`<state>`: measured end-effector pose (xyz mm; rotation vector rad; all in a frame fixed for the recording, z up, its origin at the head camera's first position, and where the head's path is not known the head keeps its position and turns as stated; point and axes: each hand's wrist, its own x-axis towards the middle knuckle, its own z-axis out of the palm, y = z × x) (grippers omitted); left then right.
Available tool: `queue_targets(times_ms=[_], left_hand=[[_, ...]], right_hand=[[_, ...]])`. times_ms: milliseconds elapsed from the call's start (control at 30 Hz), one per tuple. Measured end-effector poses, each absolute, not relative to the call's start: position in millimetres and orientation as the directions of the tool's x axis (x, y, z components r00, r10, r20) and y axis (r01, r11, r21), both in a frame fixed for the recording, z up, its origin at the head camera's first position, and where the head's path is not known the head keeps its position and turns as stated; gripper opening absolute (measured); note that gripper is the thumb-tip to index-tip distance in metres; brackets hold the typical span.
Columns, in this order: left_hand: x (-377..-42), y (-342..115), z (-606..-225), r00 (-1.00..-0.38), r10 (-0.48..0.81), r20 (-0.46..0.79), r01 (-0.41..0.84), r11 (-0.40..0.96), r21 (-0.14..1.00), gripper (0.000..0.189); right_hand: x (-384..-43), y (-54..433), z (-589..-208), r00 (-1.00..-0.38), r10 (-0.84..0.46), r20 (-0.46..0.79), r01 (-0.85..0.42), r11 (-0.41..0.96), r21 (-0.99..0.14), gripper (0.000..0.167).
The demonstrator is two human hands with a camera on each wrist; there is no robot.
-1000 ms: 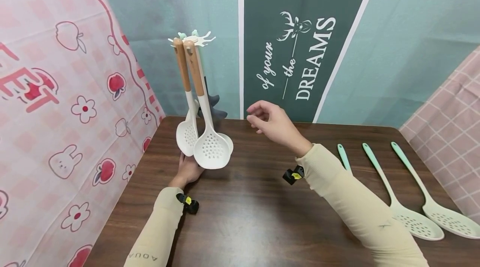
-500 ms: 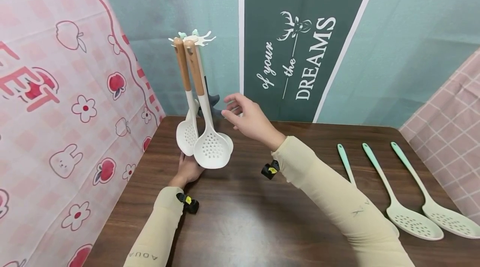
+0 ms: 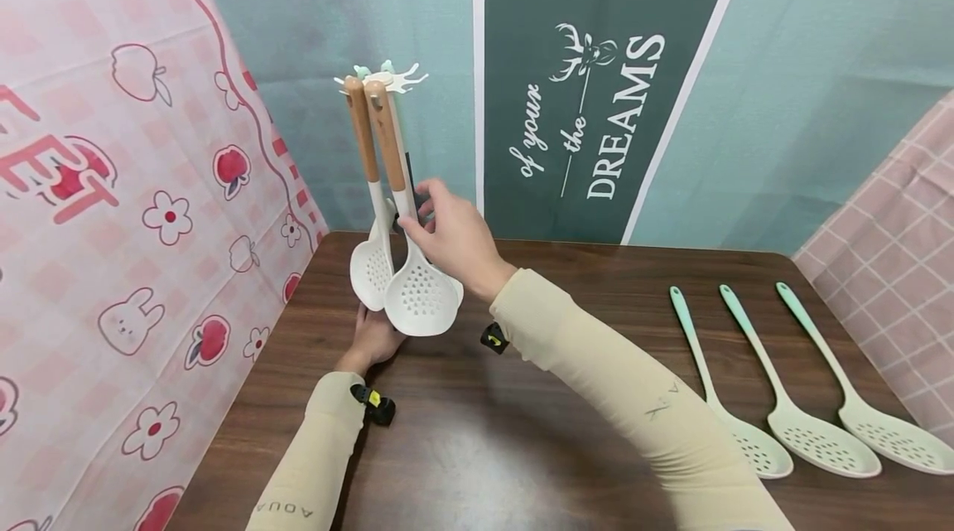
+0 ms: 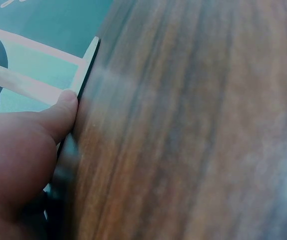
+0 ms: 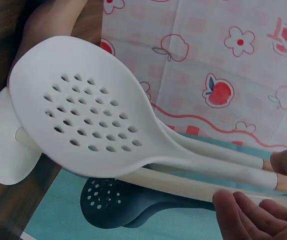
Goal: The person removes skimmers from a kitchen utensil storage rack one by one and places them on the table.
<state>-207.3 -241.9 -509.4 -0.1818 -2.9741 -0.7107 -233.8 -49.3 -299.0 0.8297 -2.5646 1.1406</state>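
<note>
A rotating-style utensil stand with a white branched top (image 3: pixel 402 82) holds white slotted skimmers with wooden handles. My left hand (image 3: pixel 376 338) grips the stand's base low down, behind the hanging heads; in the left wrist view its thumb lies on the pale base (image 4: pixel 87 56). At the front skimmer (image 3: pixel 421 299), my right hand (image 3: pixel 456 243) has its thumb beside the neck and its fingers loosely bent on the far side. The right wrist view shows a gap between the fingertips (image 5: pixel 225 197) and the handle. Dark slotted utensils (image 5: pixel 106 200) hang behind.
Three mint-green slotted skimmers (image 3: pixel 823 441) lie side by side at the right of the dark wooden table (image 3: pixel 477 448). A pink printed cloth (image 3: pixel 171 291) rises at the left, and a teal cloth (image 3: pixel 320 59) covers the back.
My right hand has moved left from the middle of the table's back to the front skimmer's neck. The left hand and the stand have stayed in place.
</note>
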Motion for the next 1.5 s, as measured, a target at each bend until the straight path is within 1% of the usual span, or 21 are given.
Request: queue_targets(times_ms=[233,333,400,467,567,700,833,1000,1233,1500], left_hand=[[-208.9,-242.0,-509.1,-0.992,0.099,0.077,0.123,0.876,0.465,0.062],[-207.5,-243.4,-510.3,-0.988,0.109,0.106,0.147,0.858,0.492,0.062],[-206.1,-244.6,-511.9,-0.982,0.116,0.148,0.175,0.852,0.493,0.062],[-205.3,-245.0,-512.3,-0.979,0.121,0.166,0.189,0.849,0.494,0.063],[-206.6,-244.6,-512.6,-0.980,0.119,0.160,0.183,0.855,0.486,0.064],[-209.0,-242.9,-510.3,-0.991,0.101,0.094,0.132,0.883,0.450,0.063],[-208.4,-242.1,-508.0,-0.994,0.093,0.056,0.108,0.904,0.415,0.063],[-208.4,-242.0,-508.7,-0.992,0.107,0.063,0.123,0.908,0.400,0.061],[-208.4,-242.6,-512.3,-0.989,0.120,0.089,0.145,0.914,0.379,0.058],[-208.0,-242.2,-510.8,-0.992,0.108,0.069,0.126,0.913,0.389,0.056]], right_hand=[[-232.0,-58.3,-299.4,-0.797,-0.392,0.460,-0.595,0.640,-0.487,0.044],[-232.4,-60.9,-299.2,-0.799,-0.395,0.453,-0.589,0.666,-0.458,0.042],[-232.8,-62.7,-299.1,-0.797,-0.406,0.447,-0.592,0.672,-0.445,0.041],[-233.2,-64.8,-299.1,-0.797,-0.415,0.439,-0.594,0.673,-0.441,0.040],[-233.0,-67.9,-298.2,-0.806,-0.414,0.422,-0.583,0.680,-0.446,0.036],[-232.5,-72.9,-298.4,-0.825,-0.403,0.396,-0.558,0.691,-0.459,0.033],[-232.4,-77.3,-300.1,-0.825,-0.410,0.390,-0.560,0.690,-0.458,0.033],[-231.7,-77.5,-300.2,-0.834,-0.405,0.376,-0.548,0.694,-0.467,0.032],[-231.1,-78.0,-300.9,-0.837,-0.419,0.352,-0.546,0.686,-0.481,0.037],[-230.7,-77.0,-299.4,-0.833,-0.426,0.354,-0.553,0.675,-0.489,0.035]])
